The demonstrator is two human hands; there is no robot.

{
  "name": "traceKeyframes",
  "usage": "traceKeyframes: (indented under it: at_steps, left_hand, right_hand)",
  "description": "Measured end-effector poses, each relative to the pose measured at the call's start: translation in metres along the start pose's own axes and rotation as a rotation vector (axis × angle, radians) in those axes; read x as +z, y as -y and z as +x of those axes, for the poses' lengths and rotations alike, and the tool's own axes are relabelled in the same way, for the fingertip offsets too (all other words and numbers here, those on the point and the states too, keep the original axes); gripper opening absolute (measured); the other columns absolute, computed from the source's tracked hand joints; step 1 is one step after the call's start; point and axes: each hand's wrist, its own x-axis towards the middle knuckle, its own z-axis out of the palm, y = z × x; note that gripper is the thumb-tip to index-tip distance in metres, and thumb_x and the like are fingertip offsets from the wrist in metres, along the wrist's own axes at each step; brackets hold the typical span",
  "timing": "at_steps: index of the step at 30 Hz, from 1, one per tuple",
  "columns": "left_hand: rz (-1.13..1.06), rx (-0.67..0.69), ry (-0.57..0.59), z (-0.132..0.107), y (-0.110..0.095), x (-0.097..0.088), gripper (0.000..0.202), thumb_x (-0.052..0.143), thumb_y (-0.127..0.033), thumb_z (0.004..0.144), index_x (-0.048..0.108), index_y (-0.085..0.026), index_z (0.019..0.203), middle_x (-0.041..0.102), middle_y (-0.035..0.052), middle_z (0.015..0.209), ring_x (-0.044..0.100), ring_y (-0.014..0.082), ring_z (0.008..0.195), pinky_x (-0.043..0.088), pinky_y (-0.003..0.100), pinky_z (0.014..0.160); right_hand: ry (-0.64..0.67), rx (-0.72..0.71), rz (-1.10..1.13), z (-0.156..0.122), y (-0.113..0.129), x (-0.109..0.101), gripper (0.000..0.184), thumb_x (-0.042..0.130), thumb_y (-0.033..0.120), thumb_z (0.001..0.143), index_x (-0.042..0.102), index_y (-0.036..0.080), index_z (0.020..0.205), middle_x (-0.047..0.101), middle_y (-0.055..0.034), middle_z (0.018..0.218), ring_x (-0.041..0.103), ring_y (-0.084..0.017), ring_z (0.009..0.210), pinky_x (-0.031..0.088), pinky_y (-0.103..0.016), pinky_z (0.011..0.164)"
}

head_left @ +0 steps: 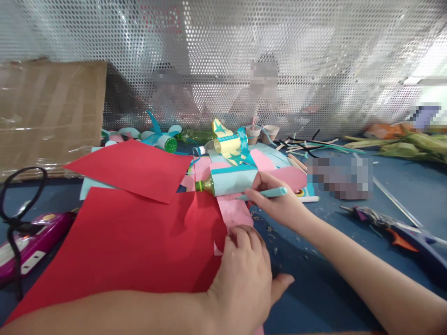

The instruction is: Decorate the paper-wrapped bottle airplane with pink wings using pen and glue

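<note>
Three paper-sleeved bottles lie on the blue tabletop (314, 279), and they look to be at different stages. The yellow-sleeved bottle (228, 145), above centre of the frame, carries star-patterned pieces that stand out from its sides, and the blue-finned bottle (159, 141), up and to the left, has shaped pieces too; both seem well advanced. The pale-blue-sleeved bottle (234, 181), at the centre with its green neck towards the left, has its wrap and a darker blue strip along the upper edge, but no fins or stars show on it, so I would judge its wrapping done and its trimming still to do. The large red sheet (150, 246) at lower left and the smaller red sheet (132, 167) above it remain broad pieces.

The right hand (270, 197), right of centre, pinches a light-blue marker (274, 192) between thumb and fingers, just beside the sleeve; whether it touches the paper there, or whether the marker's left end is capped, I cannot tell. The left hand (246, 272), lower centre, is loosely spread: fingers bent and close together over the pink paper (237, 214), thumb stretched away to the right, apparently pinching nothing.
</note>
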Motion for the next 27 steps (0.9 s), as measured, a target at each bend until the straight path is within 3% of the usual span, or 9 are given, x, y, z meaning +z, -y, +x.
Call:
traceKeyframes:
  at_steps: [5,27]
  left_hand:
    - [-0.025,0.003,0.026,0.001,0.002,0.0,0.071,0.051,-0.067,0.08,0.071,-0.004,0.105,0.068,0.0199,0.089,0.06,0.0285,0.079,0.053,0.037,0.063]
    - [-0.036,0.003,0.02,0.0,0.001,-0.001,0.072,0.051,-0.067,0.08,0.07,-0.003,0.107,0.069,0.0208,0.094,0.061,0.0295,0.081,0.054,0.037,0.064]
  right_hand:
    - [0.136,0.0,0.139,0.0,-0.002,0.015,0.024,0.06,0.04,0.079,0.046,0.022,0.073,0.053,0.0043,0.062,0.046,-0.011,0.055,0.038,-0.024,0.051]
    - [0.17,0.032,0.192,0.004,-0.009,0.024,0.025,0.061,0.039,0.079,0.044,0.022,0.072,0.053,0.0047,0.059,0.049,-0.011,0.054,0.037,-0.025,0.051]
